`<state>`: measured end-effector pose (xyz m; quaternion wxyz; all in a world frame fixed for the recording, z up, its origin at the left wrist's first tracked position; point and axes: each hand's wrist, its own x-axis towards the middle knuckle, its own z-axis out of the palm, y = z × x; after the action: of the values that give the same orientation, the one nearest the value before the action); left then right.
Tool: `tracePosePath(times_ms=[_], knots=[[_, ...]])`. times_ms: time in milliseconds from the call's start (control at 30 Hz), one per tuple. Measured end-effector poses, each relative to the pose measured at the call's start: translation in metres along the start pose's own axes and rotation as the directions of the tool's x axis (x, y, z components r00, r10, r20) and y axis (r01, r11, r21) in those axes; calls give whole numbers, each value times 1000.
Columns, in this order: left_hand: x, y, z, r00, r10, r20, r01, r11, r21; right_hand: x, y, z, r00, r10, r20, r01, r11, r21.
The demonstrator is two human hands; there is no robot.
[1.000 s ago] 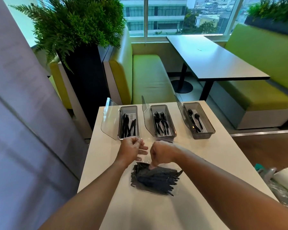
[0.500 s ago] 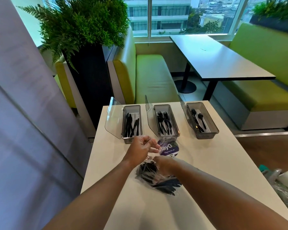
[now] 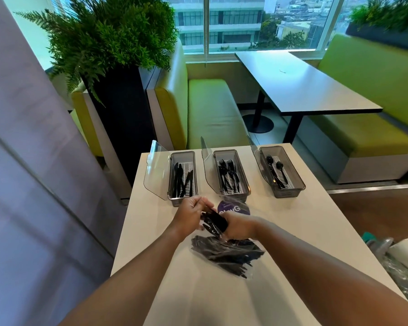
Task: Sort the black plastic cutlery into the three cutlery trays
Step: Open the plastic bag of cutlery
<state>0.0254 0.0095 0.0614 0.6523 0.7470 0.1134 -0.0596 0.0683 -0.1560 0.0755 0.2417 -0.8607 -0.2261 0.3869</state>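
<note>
Black cutlery point(image 3: 214, 221) sits in the grip of our right hand point(image 3: 239, 228), left hand point(image 3: 190, 214) pinching its tip (trays point(image 3: 235, 195) at twelve o'clock); slick handles may fan out, spilling across the worktop point(image 3: 304, 220).

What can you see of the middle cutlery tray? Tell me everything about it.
The middle tray is a long, smoky-grey see-through plastic box with a white slotted insert on its floor. Its clear lid stands open along its left side. Several black forks lie lengthwise inside. It sits near the far edge of the white table, between the knife tray and the spoon tray, apart from both.
</note>
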Motion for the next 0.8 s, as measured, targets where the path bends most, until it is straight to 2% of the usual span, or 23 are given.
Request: tracePosePath(times_ms=[200, 367, 467, 533, 667, 800], knots=[[0, 7, 7, 1000, -15, 27, 15, 1000, -22, 3, 8, -2, 995, 20, 98, -30, 994, 108], [3, 3, 9, 998, -44, 41, 44, 999, 1, 3, 14, -3, 989, -11, 147, 1, 997, 72], [2, 5, 8, 995, -80, 59, 82, 996, -32, 0, 15, -8, 999, 17, 44, -21, 995, 100], [4, 7, 6, 991, -116, 65, 119, 992, -47, -2, 17, -15, 999, 35, -11, -31, 970, 241], [8, 8, 2, 978, -200, 59, 205, 973, -106, -8, 13, -33, 996, -28, -87, 65, 883, 465], [11, 5, 1, 957, -278, 79, 286, 949, -130, -17, 2, -55, 963, -26, -267, 196, 748, 634]])
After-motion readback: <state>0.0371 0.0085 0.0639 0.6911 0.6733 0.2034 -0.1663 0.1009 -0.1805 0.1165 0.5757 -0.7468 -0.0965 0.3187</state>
